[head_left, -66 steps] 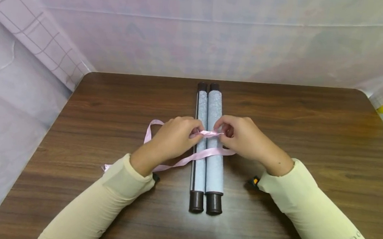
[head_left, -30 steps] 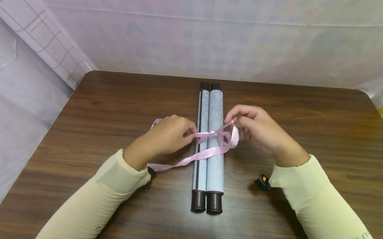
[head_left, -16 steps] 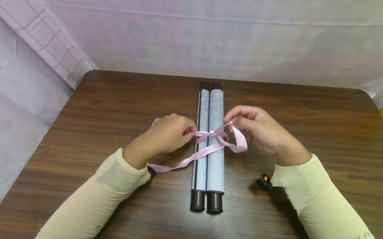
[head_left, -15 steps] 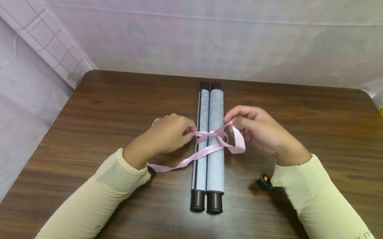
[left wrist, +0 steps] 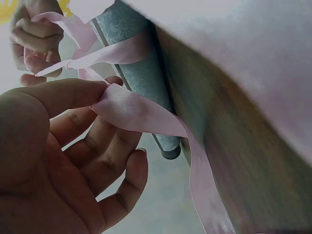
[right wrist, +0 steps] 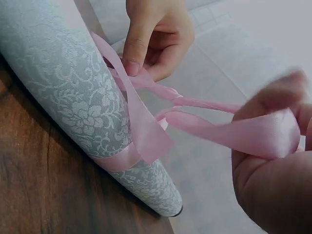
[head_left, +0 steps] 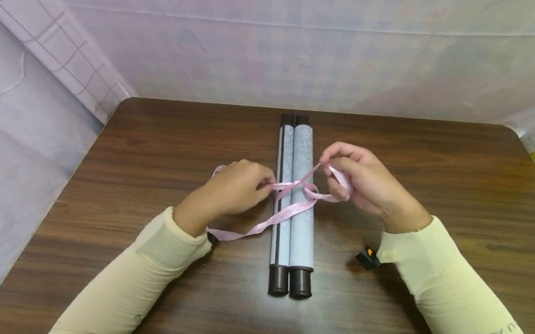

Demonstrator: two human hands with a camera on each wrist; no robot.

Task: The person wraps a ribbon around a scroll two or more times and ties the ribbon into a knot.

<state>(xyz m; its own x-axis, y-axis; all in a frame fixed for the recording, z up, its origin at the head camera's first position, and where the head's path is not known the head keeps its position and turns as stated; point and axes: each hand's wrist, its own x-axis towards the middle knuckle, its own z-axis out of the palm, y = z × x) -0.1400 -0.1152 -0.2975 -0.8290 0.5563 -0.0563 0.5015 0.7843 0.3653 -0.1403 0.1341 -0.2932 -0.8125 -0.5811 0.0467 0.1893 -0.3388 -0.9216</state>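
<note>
Two pale blue-grey rolls side by side, a left roll (head_left: 281, 231) and a right roll (head_left: 301, 232), lie lengthwise on the wooden table with dark caps at their ends. Up close in the right wrist view, the floral-patterned roll (right wrist: 83, 97) is wrapped by a pink satin ribbon (right wrist: 117, 161). Left of the rolls, my left hand (head_left: 228, 190) pinches one stretch of ribbon (left wrist: 131, 109) between thumb and forefinger. On the other side my right hand (head_left: 365, 185) pinches a raised ribbon part, with a loop curving round its fingers. The strands cross in a small knot above the rolls.
A loose ribbon length (head_left: 238, 235) trails across the rolls toward the left sleeve. The brown wooden table (head_left: 157, 127) ends at a pale patterned curtain (head_left: 276, 57) behind. A black wrist device (head_left: 368, 258) sits under the right cuff.
Both hands have drawn apart from close over the rolls, the right one moving rightward and up. Its ribbon loop, hanging low half a second ago, is now gathered up into the fingers.
</note>
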